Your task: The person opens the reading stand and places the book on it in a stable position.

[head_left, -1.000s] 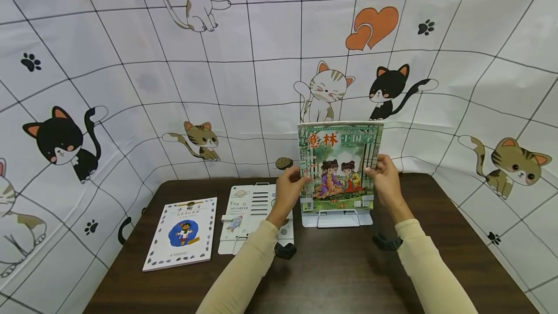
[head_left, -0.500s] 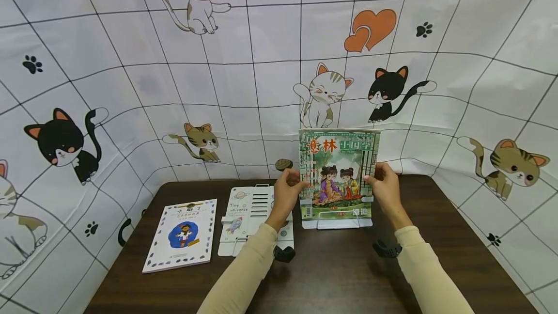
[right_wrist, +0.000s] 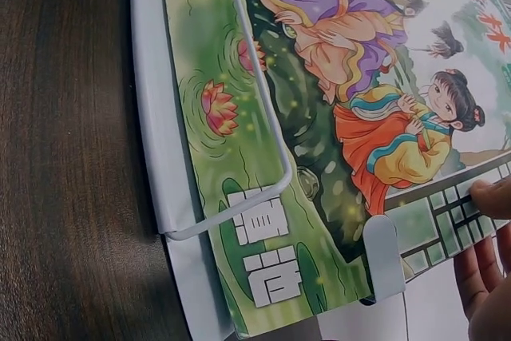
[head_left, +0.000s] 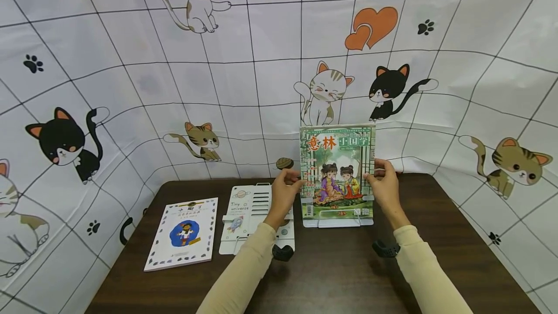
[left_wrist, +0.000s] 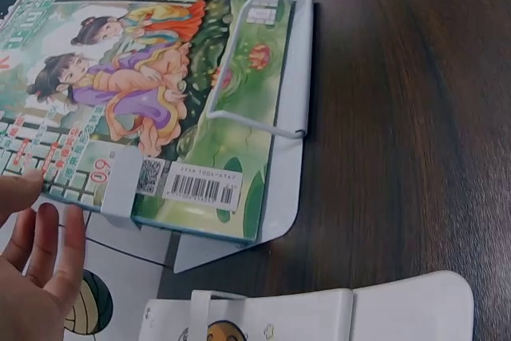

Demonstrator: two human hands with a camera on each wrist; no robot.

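A green magazine [head_left: 337, 173] with two illustrated figures on its cover stands upright on a white book stand [head_left: 337, 223]. The stand's wire holder [left_wrist: 239, 121] crosses the lower cover, and small white side clips [right_wrist: 385, 257] lap over the edges. At the magazine's left edge, my left hand [head_left: 285, 195] has its thumb on the cover and its fingertips beside or behind the edge. My right hand [head_left: 385, 188] pinches the right edge, thumb in front and fingers behind. Most of the stand is hidden behind the magazine.
Left of the magazine, a second white stand [head_left: 237, 207] marked "Tiny universe" lies low on the dark wooden table [head_left: 331, 280], partly behind my left arm. Further left lies a white book [head_left: 180, 234] with a blue picture. A cat-patterned sheet [head_left: 270, 86] hangs behind the table.
The magazine has sunk lower into the stand and straightened, its right edge shifting left. Both hands have stayed at its sides, with the right hand slightly lower.
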